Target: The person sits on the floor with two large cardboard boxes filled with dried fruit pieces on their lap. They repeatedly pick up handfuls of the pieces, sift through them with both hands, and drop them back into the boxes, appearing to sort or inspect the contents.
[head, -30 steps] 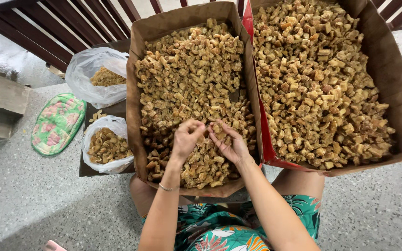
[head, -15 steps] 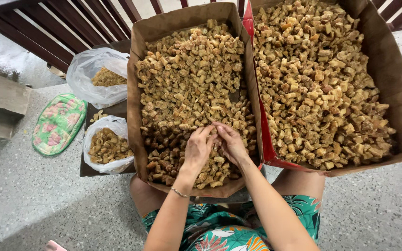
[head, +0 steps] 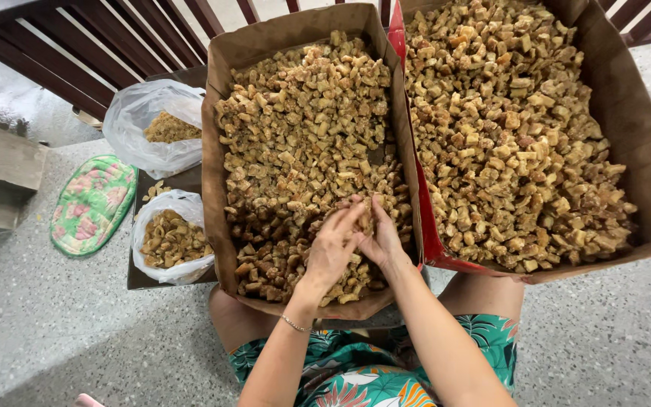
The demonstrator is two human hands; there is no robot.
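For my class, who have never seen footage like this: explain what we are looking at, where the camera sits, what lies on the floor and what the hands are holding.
There is no machine here. A person wears one camera on the head, so the picture looks straight down at their own two bare hands. The left hand and right hand are cupped together over a paper-lined box filled with small golden-brown chunks, and seem to hold a few between them. A second, fuller box stands to the right. On the left lie two clear plastic bags holding similar chunks, and a green flowered pad on the speckled floor.
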